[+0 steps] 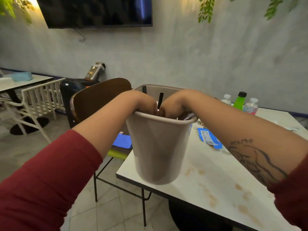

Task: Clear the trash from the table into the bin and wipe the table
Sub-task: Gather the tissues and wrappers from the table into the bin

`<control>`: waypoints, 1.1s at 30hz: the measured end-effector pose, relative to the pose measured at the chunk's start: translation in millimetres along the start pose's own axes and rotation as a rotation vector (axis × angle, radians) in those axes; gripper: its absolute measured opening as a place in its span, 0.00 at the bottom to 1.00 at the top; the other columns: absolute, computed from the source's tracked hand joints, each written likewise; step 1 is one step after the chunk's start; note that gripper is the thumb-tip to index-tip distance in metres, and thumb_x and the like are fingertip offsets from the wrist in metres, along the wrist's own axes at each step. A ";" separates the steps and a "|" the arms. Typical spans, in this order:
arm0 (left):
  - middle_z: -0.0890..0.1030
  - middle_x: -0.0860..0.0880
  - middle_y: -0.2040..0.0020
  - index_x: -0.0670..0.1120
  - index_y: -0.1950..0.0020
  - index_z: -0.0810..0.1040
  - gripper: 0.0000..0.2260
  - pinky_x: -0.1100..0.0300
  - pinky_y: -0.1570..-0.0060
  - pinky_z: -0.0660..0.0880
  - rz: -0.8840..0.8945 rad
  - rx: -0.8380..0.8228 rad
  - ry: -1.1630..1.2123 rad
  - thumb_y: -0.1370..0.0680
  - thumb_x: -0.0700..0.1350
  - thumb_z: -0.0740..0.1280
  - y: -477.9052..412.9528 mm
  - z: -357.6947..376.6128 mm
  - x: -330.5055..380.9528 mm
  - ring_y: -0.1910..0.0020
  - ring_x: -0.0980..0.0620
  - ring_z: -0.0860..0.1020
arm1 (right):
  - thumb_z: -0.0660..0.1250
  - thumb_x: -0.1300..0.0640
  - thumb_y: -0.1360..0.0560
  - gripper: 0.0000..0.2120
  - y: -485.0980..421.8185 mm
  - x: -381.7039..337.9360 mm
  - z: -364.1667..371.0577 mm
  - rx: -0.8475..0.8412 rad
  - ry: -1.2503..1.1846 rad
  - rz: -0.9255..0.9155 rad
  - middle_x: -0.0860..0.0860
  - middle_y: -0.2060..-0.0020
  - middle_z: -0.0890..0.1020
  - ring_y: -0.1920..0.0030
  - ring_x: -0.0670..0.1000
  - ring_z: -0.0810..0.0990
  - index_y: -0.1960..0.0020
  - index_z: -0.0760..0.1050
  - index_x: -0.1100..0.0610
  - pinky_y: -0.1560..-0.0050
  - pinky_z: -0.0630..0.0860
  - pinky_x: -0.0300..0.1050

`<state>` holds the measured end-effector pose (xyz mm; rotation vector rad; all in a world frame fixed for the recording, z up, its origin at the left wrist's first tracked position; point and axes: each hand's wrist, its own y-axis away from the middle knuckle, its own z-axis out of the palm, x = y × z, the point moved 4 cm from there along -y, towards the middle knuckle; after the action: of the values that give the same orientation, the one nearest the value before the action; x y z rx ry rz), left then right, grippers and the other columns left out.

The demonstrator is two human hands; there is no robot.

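I hold a beige bin (158,147) by its near rim with both hands. My left hand (143,102) and my right hand (176,104) curl over the rim, their fingers hidden inside. The bin's base hangs at the left corner of the white table (225,164); whether it touches the table is unclear. A black straw (160,100) and some wrappers stick up inside the bin. A blue wrapper (209,138) lies on the table right of the bin. Brown stains (210,199) mark the near part of the tabletop.
Three bottles stand at the table's far edge: a green one (240,100) between two clear water bottles (250,106). A brown chair (100,97) left of the table carries a blue cloth (122,141) and a yellow one (116,154). Farther left are a white chair (41,97) and another table (25,80).
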<state>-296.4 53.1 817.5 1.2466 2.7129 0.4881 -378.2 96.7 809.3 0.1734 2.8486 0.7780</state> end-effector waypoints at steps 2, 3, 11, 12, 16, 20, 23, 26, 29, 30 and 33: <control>0.77 0.50 0.51 0.48 0.38 0.78 0.12 0.57 0.47 0.74 0.000 -0.061 0.002 0.21 0.43 0.63 -1.3 2.5 0.3 0.52 0.49 0.76 | 0.66 0.62 0.23 0.16 -2.6 -0.3 2.8 -0.045 0.053 -0.005 0.56 0.42 0.79 0.44 0.57 0.80 0.36 0.75 0.58 0.48 0.80 0.48; 0.77 0.50 0.50 0.48 0.38 0.78 0.12 0.56 0.47 0.75 -0.001 -0.082 0.014 0.21 0.43 0.63 -2.0 3.4 0.0 0.51 0.49 0.76 | 0.65 0.61 0.23 0.16 -3.5 -1.3 4.3 -0.061 0.086 -0.017 0.55 0.41 0.79 0.43 0.57 0.79 0.36 0.74 0.59 0.47 0.79 0.48; 0.81 0.46 0.61 0.41 0.51 0.82 0.10 0.57 0.55 0.75 -0.041 0.179 0.250 0.23 0.45 0.64 -3.2 -5.9 -6.3 0.62 0.48 0.78 | 0.71 0.62 0.28 0.18 10.5 3.5 -12.0 0.180 0.035 -0.082 0.49 0.51 0.79 0.56 0.52 0.80 0.40 0.77 0.50 0.69 0.76 0.36; 0.80 0.46 0.64 0.41 0.54 0.82 0.09 0.59 0.60 0.74 -0.048 0.224 0.319 0.23 0.44 0.63 -1.7 -8.2 -7.3 0.66 0.49 0.77 | 0.72 0.61 0.29 0.18 14.9 5.2 -17.4 0.255 0.004 -0.104 0.48 0.53 0.79 0.59 0.51 0.80 0.41 0.77 0.50 0.69 0.75 0.36; 0.77 0.47 0.69 0.44 0.62 0.79 0.05 0.62 0.68 0.69 -0.038 0.418 0.384 0.27 0.43 0.68 4.8 -17.6 -8.6 0.68 0.50 0.74 | 0.75 0.64 0.32 0.18 36.7 16.2 -42.8 0.476 -0.304 -0.221 0.43 0.63 0.80 0.66 0.43 0.76 0.44 0.80 0.54 0.68 0.75 0.32; 0.74 0.48 0.67 0.45 0.64 0.75 0.07 0.59 0.63 0.67 -0.044 0.509 0.404 0.27 0.43 0.68 9.5 -19.6 -4.2 0.65 0.50 0.71 | 0.74 0.67 0.32 0.16 59.3 20.5 -60.2 0.547 -0.390 -0.330 0.45 0.65 0.81 0.65 0.44 0.77 0.46 0.81 0.57 0.63 0.74 0.34; 0.75 0.47 0.66 0.45 0.64 0.74 0.06 0.58 0.61 0.68 -0.052 0.573 0.414 0.27 0.43 0.68 12.1 -20.9 -0.2 0.64 0.49 0.71 | 0.76 0.61 0.34 0.16 72.5 24.9 -64.6 0.598 -0.335 -0.334 0.48 0.58 0.81 0.59 0.45 0.76 0.46 0.81 0.55 0.59 0.70 0.34; 0.80 0.40 0.58 0.39 0.55 0.78 0.07 0.55 0.58 0.71 -0.071 0.628 0.413 0.27 0.42 0.67 12.1 -21.7 0.0 0.61 0.48 0.73 | 0.78 0.52 0.35 0.18 75.1 35.0 -55.7 0.512 -0.040 -0.137 0.46 0.58 0.81 0.54 0.48 0.77 0.47 0.81 0.51 0.59 0.71 0.38; 0.82 0.40 0.53 0.39 0.53 0.79 0.07 0.53 0.55 0.73 -0.086 0.612 0.397 0.26 0.42 0.67 11.0 -19.9 0.3 0.60 0.49 0.74 | 0.76 0.50 0.33 0.19 64.2 35.9 -40.0 0.421 0.291 0.007 0.50 0.49 0.82 0.48 0.53 0.80 0.44 0.81 0.53 0.51 0.74 0.43; 0.82 0.40 0.53 0.39 0.52 0.80 0.07 0.53 0.55 0.73 -0.090 0.591 0.382 0.25 0.41 0.66 10.4 -19.1 1.2 0.59 0.49 0.74 | 0.75 0.51 0.32 0.18 59.2 33.3 -37.7 0.423 0.344 0.019 0.52 0.48 0.82 0.48 0.54 0.80 0.44 0.80 0.55 0.52 0.74 0.43; 0.81 0.46 0.51 0.44 0.49 0.82 0.08 0.57 0.54 0.72 -0.119 0.463 0.344 0.22 0.39 0.63 8.3 -13.2 3.2 0.52 0.49 0.77 | 0.74 0.57 0.31 0.15 48.6 20.8 -33.4 0.361 0.377 0.027 0.54 0.50 0.83 0.58 0.52 0.78 0.46 0.81 0.58 0.64 0.74 0.42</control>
<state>-295.7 57.4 832.9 1.1658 3.3051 0.0579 -402.3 125.2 859.5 0.1241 3.3330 0.3158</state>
